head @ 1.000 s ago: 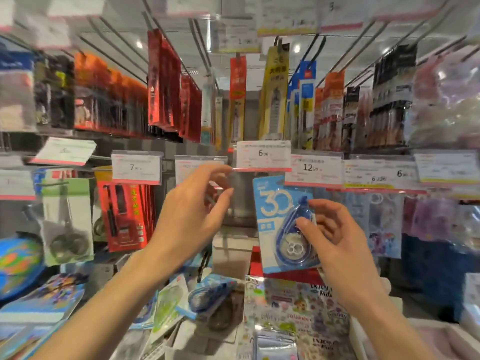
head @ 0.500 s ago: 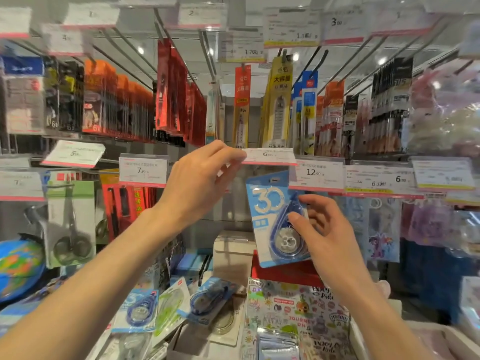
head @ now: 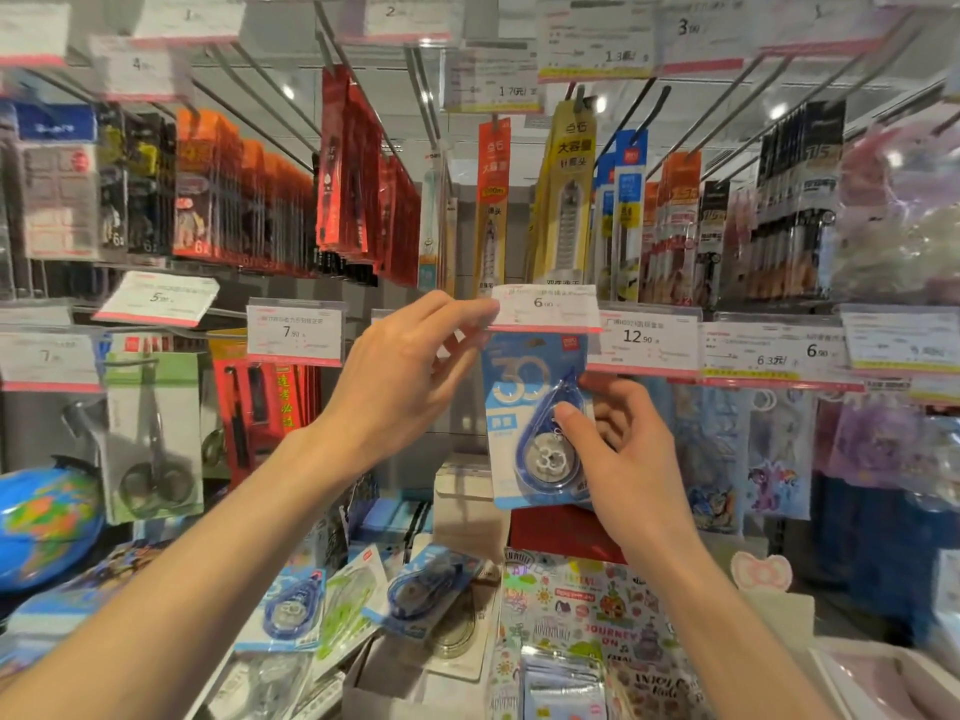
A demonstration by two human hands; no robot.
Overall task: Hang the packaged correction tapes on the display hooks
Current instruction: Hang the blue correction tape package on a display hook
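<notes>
Since the earlier frame, both hands have risen: the left hand [head: 410, 387] has tipped the white price tag [head: 545, 308] up to nearly flat, and the right hand [head: 618, 459] has lifted the blue correction tape pack [head: 524, 407] until its top edge sits just under that tag. Left fingers pinch the tag's left end, at about 10 o'clock from the pack. Right thumb presses on the pack's clear blister over the tape wheel, with the other fingers curled behind the card, so this hand pinches the pack at its 4 o'clock side. The pack hangs upright near the middle of the view; whether its hole is on the hook cannot be told, as the tag hides it.

At 7 o'clock, low on the table, lie more correction tape packs [head: 291, 610], blue and green, overlapping one another. A globe [head: 41, 527] sits at 8 o'clock, and packaged scissors [head: 150, 439] hang just above it.
</notes>
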